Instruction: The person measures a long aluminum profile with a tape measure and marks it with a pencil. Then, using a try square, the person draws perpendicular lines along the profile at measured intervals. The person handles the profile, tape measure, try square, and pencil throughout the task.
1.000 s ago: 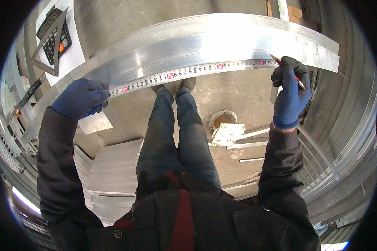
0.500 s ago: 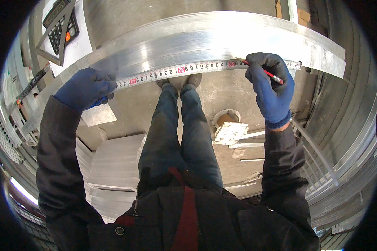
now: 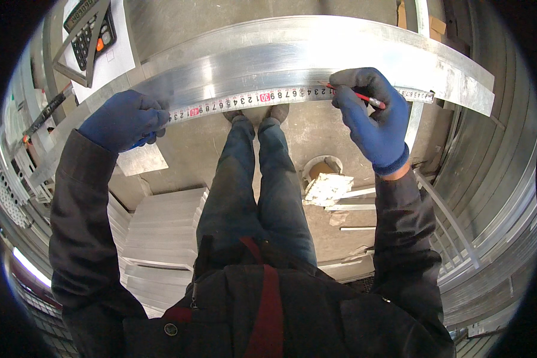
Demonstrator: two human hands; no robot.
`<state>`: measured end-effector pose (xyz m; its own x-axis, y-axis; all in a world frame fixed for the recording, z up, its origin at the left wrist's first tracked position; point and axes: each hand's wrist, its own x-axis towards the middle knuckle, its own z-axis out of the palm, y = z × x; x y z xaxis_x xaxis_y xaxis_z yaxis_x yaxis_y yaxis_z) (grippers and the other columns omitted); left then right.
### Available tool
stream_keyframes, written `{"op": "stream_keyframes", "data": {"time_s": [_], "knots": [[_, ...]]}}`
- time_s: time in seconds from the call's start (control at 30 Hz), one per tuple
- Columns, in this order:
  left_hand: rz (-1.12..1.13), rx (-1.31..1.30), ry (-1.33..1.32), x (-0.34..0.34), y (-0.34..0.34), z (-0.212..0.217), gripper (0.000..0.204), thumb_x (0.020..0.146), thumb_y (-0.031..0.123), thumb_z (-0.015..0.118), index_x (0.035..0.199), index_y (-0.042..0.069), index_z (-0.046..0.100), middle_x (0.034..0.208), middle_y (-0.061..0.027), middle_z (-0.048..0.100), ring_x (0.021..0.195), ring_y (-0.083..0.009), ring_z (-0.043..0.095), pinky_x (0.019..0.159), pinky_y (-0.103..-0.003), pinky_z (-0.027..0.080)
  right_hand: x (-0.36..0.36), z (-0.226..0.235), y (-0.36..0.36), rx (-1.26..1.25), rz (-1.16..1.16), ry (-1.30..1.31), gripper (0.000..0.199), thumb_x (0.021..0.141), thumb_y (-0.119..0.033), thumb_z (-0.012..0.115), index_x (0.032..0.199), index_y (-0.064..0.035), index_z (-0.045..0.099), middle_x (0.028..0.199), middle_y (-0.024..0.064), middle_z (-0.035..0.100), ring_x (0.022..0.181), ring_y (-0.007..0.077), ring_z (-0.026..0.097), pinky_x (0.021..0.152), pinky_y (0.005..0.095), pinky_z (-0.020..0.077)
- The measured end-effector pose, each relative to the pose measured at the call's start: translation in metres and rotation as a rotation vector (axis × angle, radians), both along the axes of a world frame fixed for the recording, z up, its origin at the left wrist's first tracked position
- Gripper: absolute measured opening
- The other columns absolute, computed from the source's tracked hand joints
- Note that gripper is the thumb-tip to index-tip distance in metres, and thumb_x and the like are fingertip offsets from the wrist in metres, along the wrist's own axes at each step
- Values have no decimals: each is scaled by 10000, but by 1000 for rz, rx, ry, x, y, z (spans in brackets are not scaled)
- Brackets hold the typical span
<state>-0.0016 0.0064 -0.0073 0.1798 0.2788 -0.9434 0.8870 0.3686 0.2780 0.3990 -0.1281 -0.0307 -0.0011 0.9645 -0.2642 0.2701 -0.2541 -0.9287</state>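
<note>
A long silvery metal profile lies across in front of me, strongly lit toward its right part. Along its near edge runs a white tape measure blade with black and red figures. At its left end my left hand, in a blue glove, is closed on the tape measure; the case is mostly hidden by the fingers. My right hand, gloved in blue with a dark palm side, pinches a red pencil. The pencil's tip points left, at the profile beside the blade. The blade's right end reaches near the profile's right end.
At the upper left a calculator and a metal set square lie on white paper. A round bucket with a pale cloth-like piece stands on the floor. Stacked metal profiles are at the lower left; long ones line the right side.
My right hand has moved left along the blade with the pencil, its tip shifting the same way. The left hand stays closed on the tape measure, nearly in place.
</note>
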Motion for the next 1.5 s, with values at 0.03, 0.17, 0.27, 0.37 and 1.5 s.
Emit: {"op": "stream_keyframes", "data": {"time_s": [0.03,0.17,0.27,0.37,1.5], "knots": [[0,-5,9,-1,0,-1,349,1040,273,698,939,-50,781,787,-106,740,666,-178,709,670,-342,593,-1,-2,3,18,17,-23,150,1051,-109,736,1173,-32,781,985,77,804,764,106,747,692,251,598],[-201,91,-184,-5,2,-4,348,1060,277,692,985,-52,778,795,-94,740,672,-167,709,667,-338,593,-2,-5,9,20,62,-53,146,1046,-131,747,1150,-39,793,1011,94,830,790,123,768,725,264,620],[-113,24,-139,-7,3,-4,343,1072,285,695,1039,-47,774,822,-101,753,685,-164,722,667,-328,599,-1,-4,10,-22,77,-59,155,1044,-142,750,1151,-41,800,984,92,834,792,124,769,729,265,622],[-42,-33,-65,-8,3,-5,340,1077,287,694,1069,-43,774,839,-113,764,692,-174,736,670,-327,608,-2,-4,12,2,74,-71,160,1046,-148,749,1150,-40,806,959,88,831,786,122,769,731,266,622],[-105,-10,-8,1,4,2,390,1079,299,663,1120,-62,805,815,-130,758,690,-191,737,702,-343,617,-3,-5,12,-55,53,-7,158,1065,-110,721,1174,-20,793,934,94,803,714,111,735,654,252,591]]}}
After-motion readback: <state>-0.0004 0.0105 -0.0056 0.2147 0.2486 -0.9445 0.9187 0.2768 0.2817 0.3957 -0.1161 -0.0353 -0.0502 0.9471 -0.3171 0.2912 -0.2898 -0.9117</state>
